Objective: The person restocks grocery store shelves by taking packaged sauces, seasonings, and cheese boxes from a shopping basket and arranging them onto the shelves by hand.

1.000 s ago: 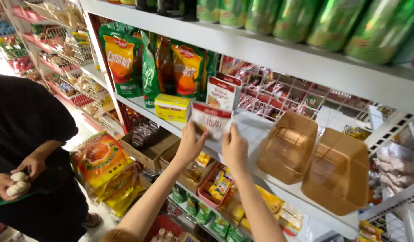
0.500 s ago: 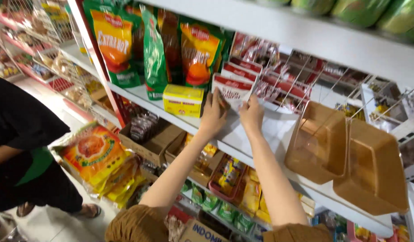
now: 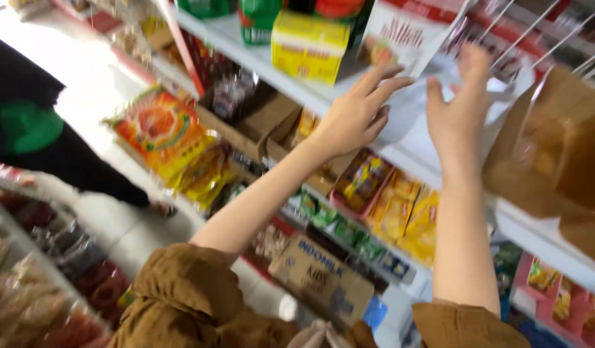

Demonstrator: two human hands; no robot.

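Box [image 3: 308,46] yellow with red print. Packet [image 3: 410,33] white, red top. Shelf [image 3: 400,138] white. Bins [image 3: 549,154] translucent brown. Sleeves [image 3: 181,296] olive-brown. Bag [image 3: 159,129] orange and yellow, red patch. Carton [image 3: 323,277] tan with blue print.

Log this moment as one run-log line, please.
left hand: open, fingertips at red-and-white packet | right hand: open, below packet | yellow box: on shelf

Bright daylight, floor [image 3: 104,84] glare upper left, heavy motion blur
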